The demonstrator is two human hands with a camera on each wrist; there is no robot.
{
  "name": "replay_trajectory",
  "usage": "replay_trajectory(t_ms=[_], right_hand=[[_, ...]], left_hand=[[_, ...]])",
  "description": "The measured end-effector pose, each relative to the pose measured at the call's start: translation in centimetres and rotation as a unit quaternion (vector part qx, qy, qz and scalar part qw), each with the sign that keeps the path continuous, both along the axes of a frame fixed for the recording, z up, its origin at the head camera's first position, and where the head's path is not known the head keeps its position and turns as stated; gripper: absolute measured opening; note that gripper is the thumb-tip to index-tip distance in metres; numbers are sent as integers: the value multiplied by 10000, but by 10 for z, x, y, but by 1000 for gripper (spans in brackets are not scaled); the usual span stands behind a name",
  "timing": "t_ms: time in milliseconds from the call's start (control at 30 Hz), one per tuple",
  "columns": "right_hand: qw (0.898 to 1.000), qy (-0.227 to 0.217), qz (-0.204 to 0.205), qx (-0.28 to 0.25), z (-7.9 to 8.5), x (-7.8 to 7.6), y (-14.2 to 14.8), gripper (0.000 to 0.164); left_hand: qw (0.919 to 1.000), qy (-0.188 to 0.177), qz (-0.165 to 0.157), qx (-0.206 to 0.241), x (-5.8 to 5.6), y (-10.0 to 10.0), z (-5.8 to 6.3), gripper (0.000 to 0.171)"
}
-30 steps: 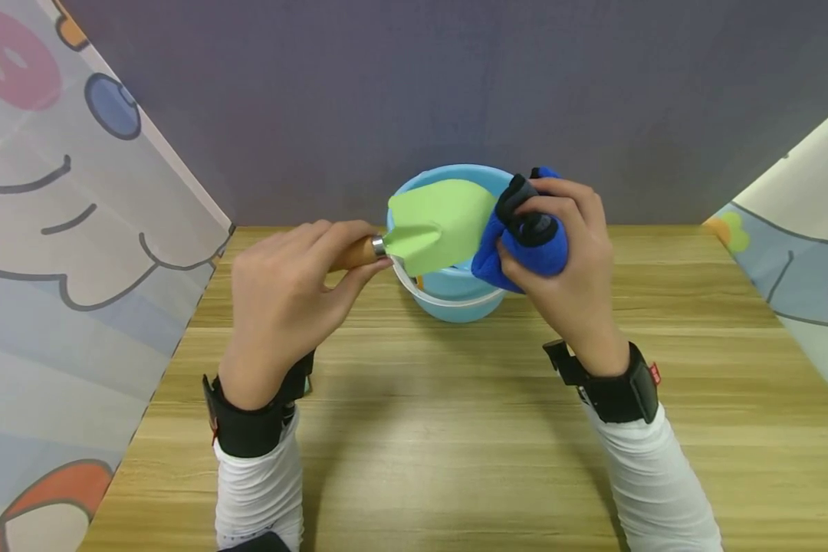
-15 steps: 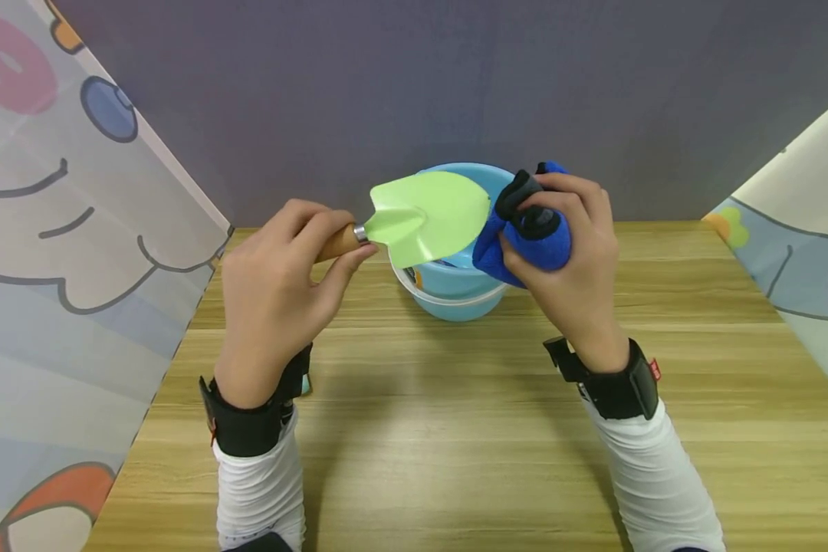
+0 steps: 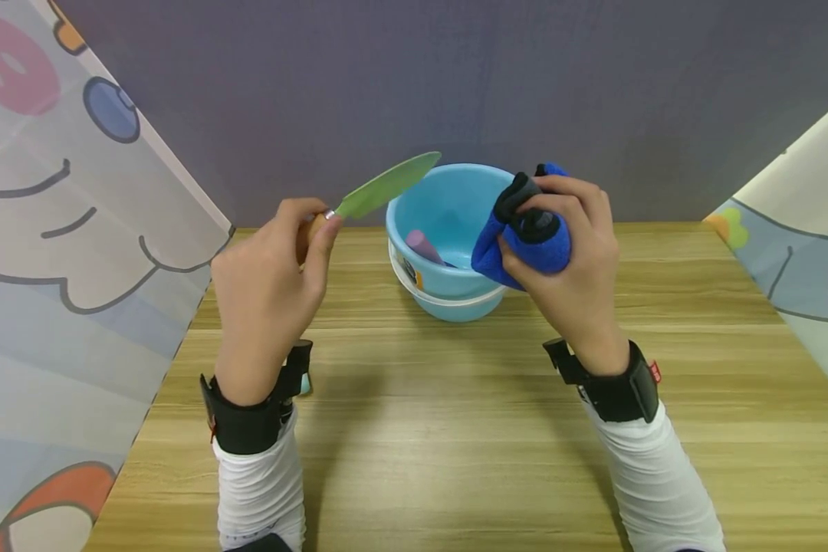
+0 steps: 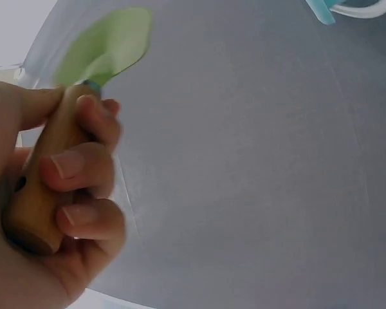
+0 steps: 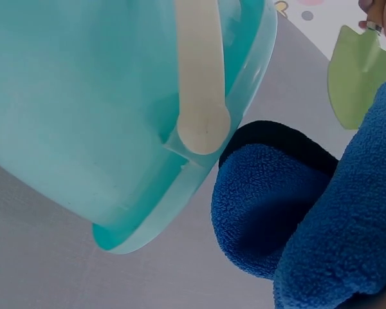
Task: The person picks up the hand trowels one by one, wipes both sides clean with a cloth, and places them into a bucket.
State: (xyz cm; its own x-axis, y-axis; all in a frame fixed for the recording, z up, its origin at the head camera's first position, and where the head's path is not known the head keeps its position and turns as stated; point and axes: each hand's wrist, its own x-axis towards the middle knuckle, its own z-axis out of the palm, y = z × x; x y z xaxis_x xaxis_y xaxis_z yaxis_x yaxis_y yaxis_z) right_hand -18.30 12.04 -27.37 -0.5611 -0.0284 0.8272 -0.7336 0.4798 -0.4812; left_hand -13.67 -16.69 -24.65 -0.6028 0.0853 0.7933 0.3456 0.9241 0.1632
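My left hand (image 3: 272, 287) curls round the wooden handle of a green hand trowel (image 3: 389, 186), held in the air left of a light blue bucket (image 3: 448, 199). In the left wrist view the fingers wrap the wooden handle and the green blade (image 4: 109, 45) points up. My right hand (image 3: 573, 257) grips a bunched blue cloth (image 3: 540, 253) with black edging, at the bucket's right rim. The right wrist view shows the cloth (image 5: 334, 238) close beside the bucket (image 5: 83, 96). Inside the bucket lies a pinkish-purple handle (image 3: 422, 245); its other end is partly hidden.
The bucket stands at the back of a wood-grain table (image 3: 455, 429), against a grey partition (image 3: 441, 77). A white bucket handle (image 3: 403, 284) hangs along its front. Cartoon-printed panels (image 3: 110, 215) flank both sides. A small teal item (image 3: 306, 383) shows beside the left wrist strap.
The trowel has moved left, away from over the bucket, and its blade has turned from flat-on to nearly edge-on. The bucket's inside now shows. My right hand and the cloth have barely moved.
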Motion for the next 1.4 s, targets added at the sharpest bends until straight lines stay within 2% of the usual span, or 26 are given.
replay_trajectory(t_ms=[100, 267, 400, 567, 700, 833, 1100, 1267, 1400], right_hand=[[10000, 38, 27, -7, 0, 1, -1, 36], [9998, 132, 128, -26, 0, 3, -4, 36], [9994, 272, 211, -78, 1, 6, -8, 36], [9966, 700, 432, -9, 0, 11, -18, 34], [9922, 1108, 502, 260, -3, 15, -30, 32], [9860, 1483, 300, 702, -11, 17, -38, 37], [9668, 2060, -178, 1504, -25, 15, -47, 44], [9588, 2000, -477, 1961, -27, 14, -48, 49], [9583, 1852, -503, 2117, -26, 14, -47, 51]], left_hand=[[9987, -464, -52, 195, 0, -1, 0, 36], [9921, -1132, -129, 517, 0, 1, 0, 33], [9879, -1416, -243, 580, 0, 3, 1, 31], [9842, -1700, -290, 393, -1, 6, -1, 29], [9802, -1911, -453, 250, -1, 11, -3, 29], [9752, -2128, -599, 122, -1, 18, -3, 29], [9678, -2283, -1034, -210, 3, 33, -4, 28], [9621, -2278, -1425, -471, 6, 37, -4, 25], [9624, -2146, -1570, -562, 6, 37, -3, 24]])
